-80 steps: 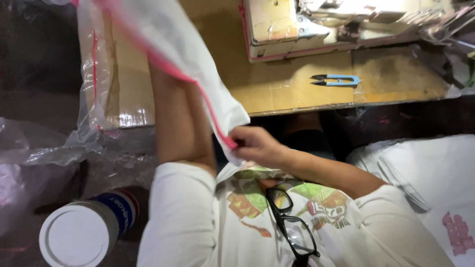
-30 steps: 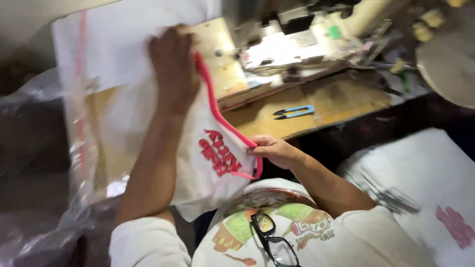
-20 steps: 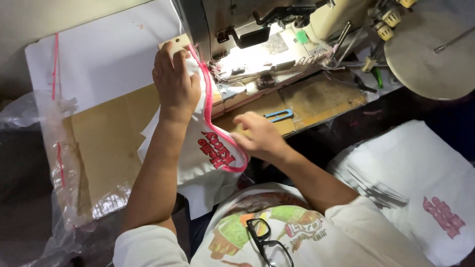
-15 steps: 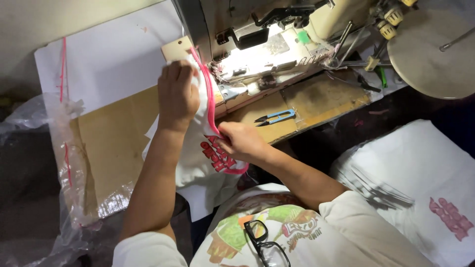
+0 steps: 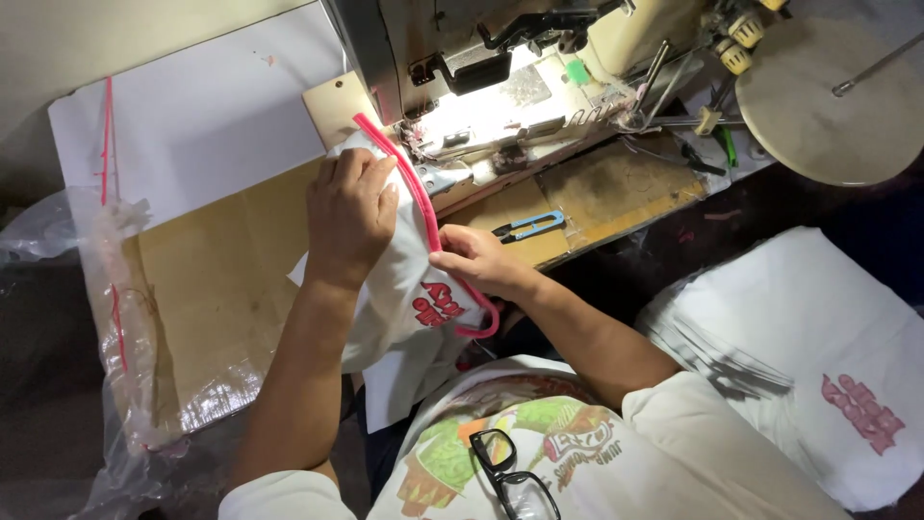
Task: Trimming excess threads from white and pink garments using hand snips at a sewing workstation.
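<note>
Sewing table (image 5: 241, 289), both hands' closed grip on white bag (image 5: 404, 289)

Left arm: bare below a short white sleeve, we run it straight up from the lower left. Left hand (image 5: 351, 217): palm down, fingers curled together and pressing flat, knuckles toward us, wrist straight. Right arm: bent at the elbow, the forearm angles up and left from the lower right. Right hand (image 5: 478, 260): lower than the left and just beside it, thumb and fingertips closed in a pinch, back of the hand up.
</note>
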